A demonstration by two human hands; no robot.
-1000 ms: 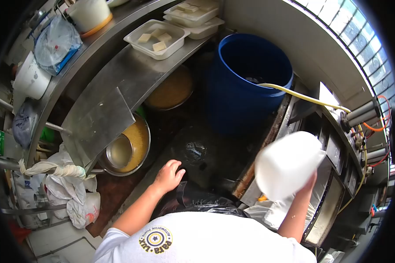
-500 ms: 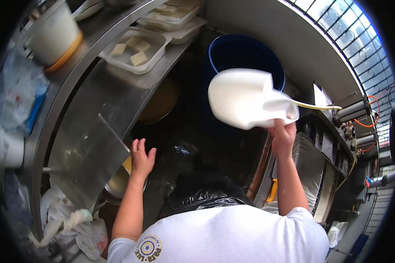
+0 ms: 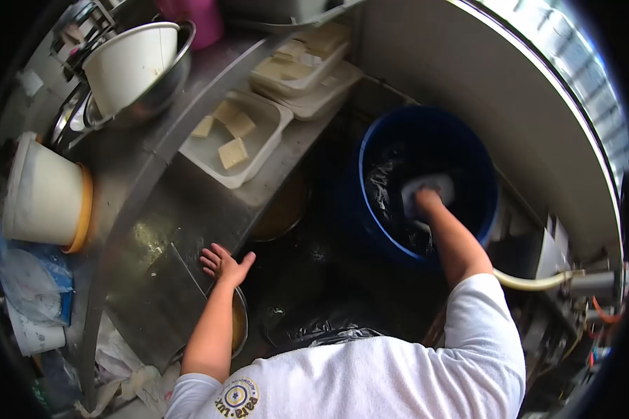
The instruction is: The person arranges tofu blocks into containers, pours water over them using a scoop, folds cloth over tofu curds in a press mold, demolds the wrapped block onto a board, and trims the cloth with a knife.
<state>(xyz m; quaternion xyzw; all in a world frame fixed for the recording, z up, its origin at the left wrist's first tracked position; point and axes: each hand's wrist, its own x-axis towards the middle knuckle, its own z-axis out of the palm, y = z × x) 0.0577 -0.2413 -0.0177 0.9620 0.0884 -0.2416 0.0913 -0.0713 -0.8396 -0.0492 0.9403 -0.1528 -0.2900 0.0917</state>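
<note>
My right hand (image 3: pixel 428 200) reaches down into a blue barrel (image 3: pixel 365 202). Its fingers are closed on a white plastic scoop (image 3: pixel 446 186), which looks dim and partly hidden inside. Dark shiny plastic lines part of the barrel. My left hand (image 3: pixel 223 265) is open with the fingers spread and holds nothing. It hovers by the edge of a steel table (image 3: pixel 168 237), above a metal bowl (image 3: pixel 240 325) that shows only in part.
Blocks of tofu-like food lie in a white tray (image 3: pixel 276 143) on a steel shelf, with stacked trays (image 3: pixel 328 91) behind. A white bucket (image 3: pixel 45 192) and a white tub (image 3: pixel 129 66) in a steel bowl stand left. A pale hose (image 3: pixel 531 281) runs right of the barrel.
My right hand has moved forward and down with the white scoop, from above the floor into the blue barrel. My left hand stays open near the table edge. The view has shifted.
</note>
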